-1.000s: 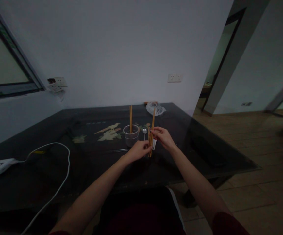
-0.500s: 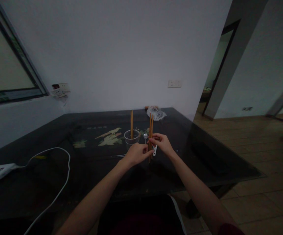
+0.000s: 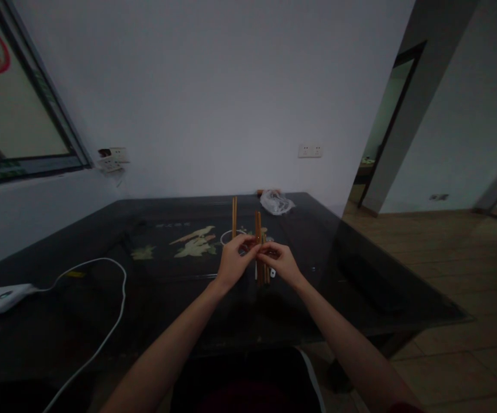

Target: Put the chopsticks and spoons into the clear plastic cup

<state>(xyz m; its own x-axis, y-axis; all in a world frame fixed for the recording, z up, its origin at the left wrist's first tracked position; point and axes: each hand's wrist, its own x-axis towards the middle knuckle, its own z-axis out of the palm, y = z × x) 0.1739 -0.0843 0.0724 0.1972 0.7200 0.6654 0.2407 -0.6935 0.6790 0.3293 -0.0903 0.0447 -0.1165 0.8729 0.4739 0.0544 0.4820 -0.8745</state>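
Observation:
In front of me my left hand [image 3: 235, 258] and my right hand [image 3: 280, 259] meet, fingers closed around a small bundle of wooden chopsticks [image 3: 257, 222] held upright. Just behind the left hand stands a clear plastic cup [image 3: 226, 235], mostly covered by that hand. Another pair of chopsticks [image 3: 234, 213] rises out of the cup. More chopsticks [image 3: 267, 275] show below and behind my right fingers, apparently on the table. Beside them a white handle end [image 3: 273, 273] peeks out, the rest hidden by the hand.
The dark glossy table [image 3: 145, 321] carries a bird-and-flower picture [image 3: 197, 241]. Toward the wall lies a crumpled clear plastic bag [image 3: 276, 202]. A white device [image 3: 3, 299] with a white cable [image 3: 123, 292] is at the left. A dark flat object [image 3: 373, 284] lies right.
Both hands have come together on the chopsticks, the left moving up and the right slightly down. The held bundle has shifted a little left and lower, and the hands now hide more of the cup.

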